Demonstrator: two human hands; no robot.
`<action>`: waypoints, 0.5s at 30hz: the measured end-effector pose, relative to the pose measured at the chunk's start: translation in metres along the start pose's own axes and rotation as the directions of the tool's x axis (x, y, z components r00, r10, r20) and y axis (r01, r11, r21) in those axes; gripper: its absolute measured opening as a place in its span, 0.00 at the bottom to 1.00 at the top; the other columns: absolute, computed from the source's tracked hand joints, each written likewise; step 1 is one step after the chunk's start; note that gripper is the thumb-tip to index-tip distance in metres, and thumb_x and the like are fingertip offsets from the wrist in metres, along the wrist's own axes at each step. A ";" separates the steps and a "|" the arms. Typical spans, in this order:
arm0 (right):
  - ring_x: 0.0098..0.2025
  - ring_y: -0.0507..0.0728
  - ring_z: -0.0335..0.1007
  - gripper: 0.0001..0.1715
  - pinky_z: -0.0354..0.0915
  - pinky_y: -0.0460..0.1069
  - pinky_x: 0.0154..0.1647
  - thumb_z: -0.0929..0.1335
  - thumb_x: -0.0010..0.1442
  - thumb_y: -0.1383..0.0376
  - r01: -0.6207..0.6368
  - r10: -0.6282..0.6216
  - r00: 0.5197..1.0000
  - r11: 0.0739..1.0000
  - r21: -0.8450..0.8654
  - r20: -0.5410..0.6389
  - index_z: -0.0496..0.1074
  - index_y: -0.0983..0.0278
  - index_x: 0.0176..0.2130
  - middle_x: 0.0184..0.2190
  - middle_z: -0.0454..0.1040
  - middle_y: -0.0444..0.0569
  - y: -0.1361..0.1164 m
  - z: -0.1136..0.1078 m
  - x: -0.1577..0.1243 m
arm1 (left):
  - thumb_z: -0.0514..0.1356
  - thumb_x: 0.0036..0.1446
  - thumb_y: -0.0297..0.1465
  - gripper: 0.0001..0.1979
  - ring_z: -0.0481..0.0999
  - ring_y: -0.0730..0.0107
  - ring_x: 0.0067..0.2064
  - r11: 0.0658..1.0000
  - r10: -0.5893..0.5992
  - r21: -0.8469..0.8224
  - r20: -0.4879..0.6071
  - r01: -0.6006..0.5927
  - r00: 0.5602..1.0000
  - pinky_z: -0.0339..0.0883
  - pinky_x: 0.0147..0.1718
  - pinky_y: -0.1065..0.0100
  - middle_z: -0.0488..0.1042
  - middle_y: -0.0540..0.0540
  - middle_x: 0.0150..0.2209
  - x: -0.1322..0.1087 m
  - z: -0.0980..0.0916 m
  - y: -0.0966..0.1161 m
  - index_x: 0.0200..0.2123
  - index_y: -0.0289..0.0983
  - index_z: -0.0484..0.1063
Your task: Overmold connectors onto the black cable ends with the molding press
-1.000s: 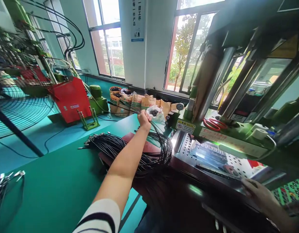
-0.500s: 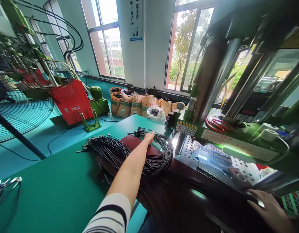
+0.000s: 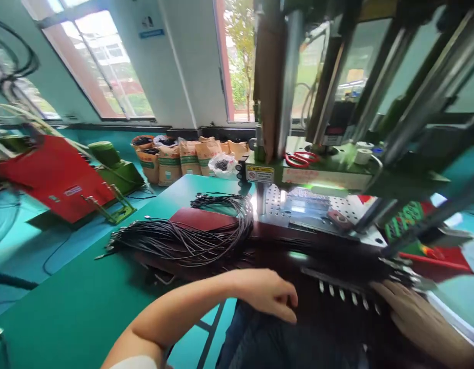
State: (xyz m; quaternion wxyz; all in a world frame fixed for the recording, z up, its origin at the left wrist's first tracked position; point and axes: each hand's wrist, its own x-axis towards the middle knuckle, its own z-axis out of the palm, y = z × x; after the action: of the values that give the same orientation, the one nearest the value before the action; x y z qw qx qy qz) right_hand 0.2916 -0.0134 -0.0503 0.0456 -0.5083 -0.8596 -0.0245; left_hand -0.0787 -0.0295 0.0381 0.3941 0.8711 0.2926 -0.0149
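My left hand (image 3: 265, 294) hangs above my lap, in front of the dark work surface. Its fingers are loosely curled, with a gap between thumb and fingertips, and nothing shows in it. At the right, my right hand (image 3: 411, 310) lies by a cluster of metal parts (image 3: 404, 271); its fingers are blurred and partly lost in shadow, so its hold is unclear. Between the hands, a dark bar (image 3: 332, 279) carries a row of several small silvery tips (image 3: 342, 294). To the left, a looped bundle of thin black cables (image 3: 183, 241) lies across a dark red board (image 3: 204, 219).
A green press (image 3: 325, 177) with steel columns stands ahead, red-handled scissors (image 3: 302, 159) on its plate. Below is a perforated metal bed (image 3: 273, 197). The green table (image 3: 86, 302) extends left. Sacks (image 3: 169, 165) line the wall, and a red crate (image 3: 440, 264) sits far right.
My left hand has left the cable bundle and come back toward me, down and to the right. The view has turned right. A row of silvery tips now shows near my right hand.
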 end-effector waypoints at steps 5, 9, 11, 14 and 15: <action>0.46 0.63 0.67 0.31 0.60 0.54 0.44 0.59 0.41 0.78 -0.075 0.087 0.956 0.996 -0.054 0.279 0.71 0.64 0.45 0.44 0.71 0.57 -0.023 -0.047 0.022 | 0.52 0.53 0.44 0.22 0.72 0.58 0.39 0.992 0.016 0.124 0.048 -0.022 0.999 0.62 0.34 0.66 0.73 0.39 0.39 0.029 0.053 0.025 0.46 0.36 0.68; 0.33 0.59 0.70 0.18 0.55 0.47 0.28 0.59 0.42 0.76 -0.234 0.216 0.943 0.971 0.044 0.254 0.71 0.62 0.31 0.28 0.73 0.49 -0.019 -0.070 0.055 | 0.54 0.53 0.42 0.20 0.72 0.62 0.37 0.996 -0.033 -0.084 -0.047 0.029 0.998 0.61 0.34 0.66 0.74 0.43 0.37 0.048 0.073 0.021 0.46 0.38 0.67; 0.32 0.58 0.68 0.17 0.53 0.46 0.26 0.60 0.41 0.76 -0.270 0.252 0.946 0.960 0.067 0.205 0.70 0.62 0.29 0.26 0.73 0.48 -0.011 -0.077 0.072 | 0.56 0.51 0.42 0.23 0.72 0.67 0.34 0.962 -0.086 -0.269 -0.111 0.054 0.990 0.61 0.31 0.69 0.73 0.46 0.36 0.058 0.076 0.017 0.49 0.38 0.64; 0.34 0.57 0.67 0.17 0.53 0.45 0.28 0.61 0.41 0.76 -0.308 0.294 0.947 0.945 0.110 0.128 0.71 0.63 0.31 0.29 0.73 0.47 0.000 -0.087 0.101 | 0.61 0.45 0.43 0.35 0.68 0.78 0.25 0.793 -0.225 -0.606 -0.203 0.059 0.953 0.60 0.21 0.73 0.70 0.44 0.44 0.079 0.072 0.011 0.54 0.38 0.54; 0.35 0.56 0.67 0.17 0.54 0.45 0.28 0.61 0.42 0.76 -0.318 0.306 0.946 0.940 0.123 0.108 0.71 0.63 0.32 0.29 0.73 0.47 0.004 -0.090 0.112 | 0.62 0.43 0.44 0.38 0.66 0.81 0.22 0.718 -0.255 -0.694 -0.192 0.053 0.948 0.58 0.18 0.74 0.67 0.42 0.47 0.088 0.067 0.011 0.55 0.38 0.52</action>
State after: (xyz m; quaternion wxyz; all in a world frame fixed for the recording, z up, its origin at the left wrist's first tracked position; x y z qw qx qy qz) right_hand 0.2463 0.0783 0.0508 0.0466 -0.6343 -0.7690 0.0653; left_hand 0.0131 -0.0382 -0.0236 0.6381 0.6317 0.4014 0.1805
